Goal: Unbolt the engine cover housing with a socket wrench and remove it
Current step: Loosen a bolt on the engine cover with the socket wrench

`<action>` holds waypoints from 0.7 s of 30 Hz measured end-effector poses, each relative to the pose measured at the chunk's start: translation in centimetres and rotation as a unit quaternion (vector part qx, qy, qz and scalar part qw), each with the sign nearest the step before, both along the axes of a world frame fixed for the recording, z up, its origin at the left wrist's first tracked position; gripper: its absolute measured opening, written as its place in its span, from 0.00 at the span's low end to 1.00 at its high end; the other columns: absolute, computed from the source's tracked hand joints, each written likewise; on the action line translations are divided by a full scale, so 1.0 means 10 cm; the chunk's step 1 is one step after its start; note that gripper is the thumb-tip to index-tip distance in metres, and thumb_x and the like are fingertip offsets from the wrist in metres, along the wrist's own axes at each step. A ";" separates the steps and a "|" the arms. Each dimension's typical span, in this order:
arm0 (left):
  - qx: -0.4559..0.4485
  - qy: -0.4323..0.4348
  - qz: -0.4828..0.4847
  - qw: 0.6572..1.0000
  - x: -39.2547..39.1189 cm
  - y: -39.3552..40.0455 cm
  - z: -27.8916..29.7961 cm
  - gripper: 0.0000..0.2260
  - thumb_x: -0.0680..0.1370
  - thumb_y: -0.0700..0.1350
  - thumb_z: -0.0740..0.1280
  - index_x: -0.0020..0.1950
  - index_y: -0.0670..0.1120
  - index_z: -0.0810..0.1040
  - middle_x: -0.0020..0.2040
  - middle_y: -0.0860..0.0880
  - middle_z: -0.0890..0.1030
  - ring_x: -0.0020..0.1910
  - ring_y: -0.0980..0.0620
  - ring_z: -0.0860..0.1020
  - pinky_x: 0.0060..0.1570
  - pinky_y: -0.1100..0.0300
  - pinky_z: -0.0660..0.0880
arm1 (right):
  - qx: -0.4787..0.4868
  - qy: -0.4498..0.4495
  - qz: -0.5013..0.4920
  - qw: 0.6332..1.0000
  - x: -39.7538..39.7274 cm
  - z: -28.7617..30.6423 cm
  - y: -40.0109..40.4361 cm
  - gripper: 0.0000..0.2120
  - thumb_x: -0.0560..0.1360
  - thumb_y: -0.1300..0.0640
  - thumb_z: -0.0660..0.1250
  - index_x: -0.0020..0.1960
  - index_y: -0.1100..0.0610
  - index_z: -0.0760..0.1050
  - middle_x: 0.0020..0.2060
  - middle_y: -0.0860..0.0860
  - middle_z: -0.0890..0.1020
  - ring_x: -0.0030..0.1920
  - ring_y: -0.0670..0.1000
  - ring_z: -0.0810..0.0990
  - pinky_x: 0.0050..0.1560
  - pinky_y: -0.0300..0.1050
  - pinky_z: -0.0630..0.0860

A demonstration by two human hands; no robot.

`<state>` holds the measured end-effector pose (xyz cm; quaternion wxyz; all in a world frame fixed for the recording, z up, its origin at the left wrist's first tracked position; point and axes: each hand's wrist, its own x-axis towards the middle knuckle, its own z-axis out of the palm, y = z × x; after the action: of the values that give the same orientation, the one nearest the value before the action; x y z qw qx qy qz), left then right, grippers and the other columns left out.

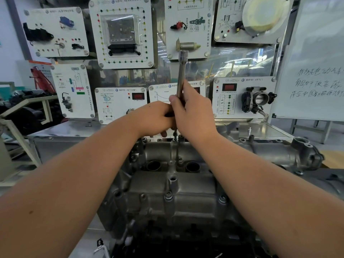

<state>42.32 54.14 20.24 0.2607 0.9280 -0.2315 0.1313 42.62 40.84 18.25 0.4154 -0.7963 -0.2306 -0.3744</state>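
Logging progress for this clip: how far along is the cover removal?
Done: cannot tell if any bolts are out. In hand: right hand grips the upright socket wrench over the far edge, left hand beside it. Left: near bolts remain seated; the engine cover housing sits on the engine.

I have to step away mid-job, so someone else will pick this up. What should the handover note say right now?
Right hand grips the socket wrench, held upright over the far edge of the engine cover housing.
Left hand is curled at the tool's lower end; what it holds is hidden.
A thin shaft runs down to a bolt at the far edge.
Done: unclear.
Left: near-side bolts still seated; housing still on the engine.
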 end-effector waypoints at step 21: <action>0.011 0.006 0.003 1.000 -0.01 -0.01 0.00 0.13 0.81 0.43 0.63 0.41 0.59 0.77 0.35 0.61 0.83 0.35 0.57 0.84 0.39 0.66 0.76 | -0.004 0.009 0.013 1.000 -0.02 0.01 -0.03 0.23 0.83 0.55 0.61 0.77 0.53 0.63 0.39 0.52 0.83 0.42 0.53 0.81 0.44 0.47 0.76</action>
<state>42.23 54.04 20.26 0.2515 0.9323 -0.2286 0.1236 42.45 40.56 18.36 0.4191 -0.7980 -0.2391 -0.3611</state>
